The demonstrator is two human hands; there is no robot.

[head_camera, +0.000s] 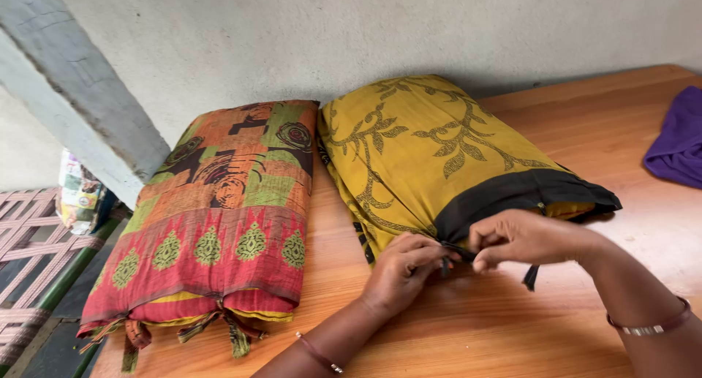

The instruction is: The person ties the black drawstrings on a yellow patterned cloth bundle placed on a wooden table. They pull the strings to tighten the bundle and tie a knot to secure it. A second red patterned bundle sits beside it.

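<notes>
— So, going from the left, what lay on the wooden table point(556, 129)?

— First came the red and orange pillow point(219, 217), lengthwise from the wall toward the near edge, its end ties already knotted. Just beside it on the right, touching along one side, lay the mustard pillow point(417, 151) with the leaf print and a black band at its near end. Its long axis ran the same way, angled a little, so the open end faced the person.

— And the hands?

— Both met at that black end, close together. The left hand point(402, 268) sat slightly lower and nearer the table's edge, fingers curled shut around one thin black tie point(444, 265). The right hand point(523, 239) came in from the right, wrist bent, fingertips pinched on the same ties where they crossed. Another loose black tie point(531, 277) hung below the right wrist, untouched.

— Which hand was nearer the pillow?

— The right one rested against the black band; the left was just short of it. Each forearm crossed bare table, and each wrist wore a thin bangle.

— Anything further right?

— A purple cloth point(676, 140) lay well apart at the table's far right edge.
</notes>
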